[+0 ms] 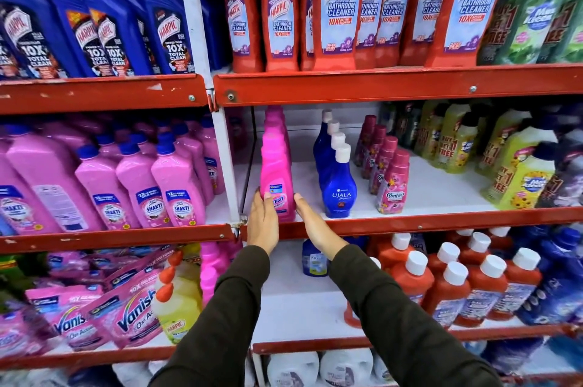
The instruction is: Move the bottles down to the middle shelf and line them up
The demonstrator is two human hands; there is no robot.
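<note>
A row of bright pink Vanish bottles (276,162) stands upright at the left end of the middle shelf (410,222), front to back. My left hand (263,222) presses against the front bottle's left side and my right hand (310,222) against its right side, so the bottle is clasped between both palms at the shelf's front edge. To its right stand a row of blue Ujala bottles (337,184) and a row of dark pink Comfort bottles (391,184).
Red Harpic bathroom cleaner bottles (340,8) fill the top shelf above. Yellow-green bottles (517,175) crowd the middle shelf's right end. Bare white shelf floor (438,194) lies between them and the Comfort row. A white upright post (227,162) borders the pink bottles on the left.
</note>
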